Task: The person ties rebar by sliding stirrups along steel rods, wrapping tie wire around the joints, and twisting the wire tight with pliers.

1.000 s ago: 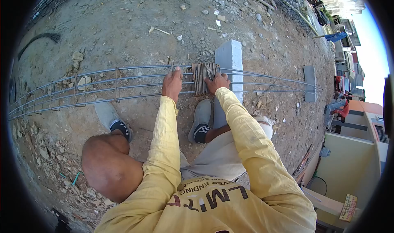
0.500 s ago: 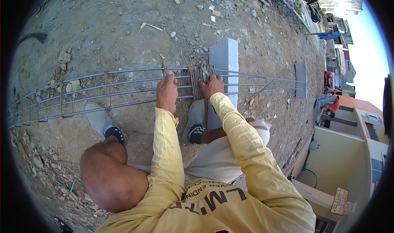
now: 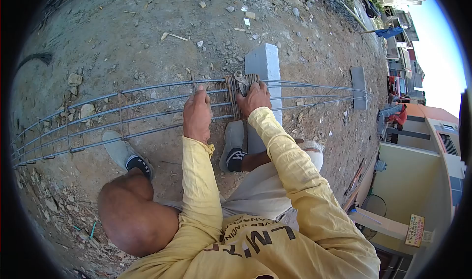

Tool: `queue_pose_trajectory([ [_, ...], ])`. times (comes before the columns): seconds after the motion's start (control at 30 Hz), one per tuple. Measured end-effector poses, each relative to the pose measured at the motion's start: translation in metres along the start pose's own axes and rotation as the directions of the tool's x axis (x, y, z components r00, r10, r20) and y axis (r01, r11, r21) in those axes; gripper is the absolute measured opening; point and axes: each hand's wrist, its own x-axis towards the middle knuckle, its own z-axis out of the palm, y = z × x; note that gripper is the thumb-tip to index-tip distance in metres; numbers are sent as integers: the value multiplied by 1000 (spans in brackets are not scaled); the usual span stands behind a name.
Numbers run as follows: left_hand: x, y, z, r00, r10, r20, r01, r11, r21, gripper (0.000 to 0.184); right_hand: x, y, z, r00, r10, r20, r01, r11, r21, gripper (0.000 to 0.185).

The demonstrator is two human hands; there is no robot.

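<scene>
At centre frame, the left hand's [image 3: 197,116] grip pinches a thin brown steel rod [image 3: 192,79], while the right hand's [image 3: 255,98] grips grey metal pliers [image 3: 241,78] over bundled rusty stirrups [image 3: 232,98] on long grey steel bars [image 3: 157,100].

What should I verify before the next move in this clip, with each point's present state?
1. Left hand on the thin metal piece by the top bar: ok; grip firmness hidden.
2. Pliers in the right hand: ok, their head shows above the fingers.
3. Rings near the right hand spread along the bars: not ok, bunched close together.
4. Bars passing over the near block: ok; contact cannot tell.
5. Left shoe clear of the bars: cannot tell; its toe overlaps them in view.
</scene>
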Motion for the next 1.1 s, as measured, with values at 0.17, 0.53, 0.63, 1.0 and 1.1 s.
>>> queue_pose_trajectory([
  [0.17, -6, 0, 3, 999, 31, 22, -30, 999, -40, 37, 9, 17, -14, 998, 58, 25, -58, 998, -11, 55],
  [0.53, -22, 12, 12, 998, 35, 53, -32, 998, -52, 36, 58, 93, -42, 970, 229, 81, -215, 965, -151, 57],
  [0.63, -29, 18, 16, 997, 35, 66, -32, 998, -49, 36, 59, 102, -41, 979, 202, -12, -201, 958, -203, 56],
  [1.0, -32, 24, 22, 998, 5, 64, -1, 998, -66, 35, 97, 171, -54, 940, 328, -98, -341, 922, -184, 47],
  [1.1, -25, 17, 18, 997, -2, 79, 8, 998, -64, 35, 117, 205, -41, 902, 399, -166, -423, 895, -145, 45],
])
